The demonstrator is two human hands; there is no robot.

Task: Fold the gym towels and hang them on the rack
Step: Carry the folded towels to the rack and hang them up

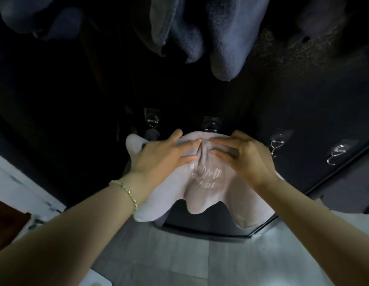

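A pale grey gym towel with a printed logo hangs against a dark wall, its top bunched just under a metal hook. My left hand presses on its upper left part, fingers pinching a fold. My right hand grips the upper right part, fingers curled into the cloth. The towel's lower edge droops in waves above the floor. Whether the towel sits on the hook is hidden by the cloth.
More hooks line the dark wall: one to the left, two to the right. Several dark blue towels hang overhead. Grey tiled floor lies below, with a white surface at left.
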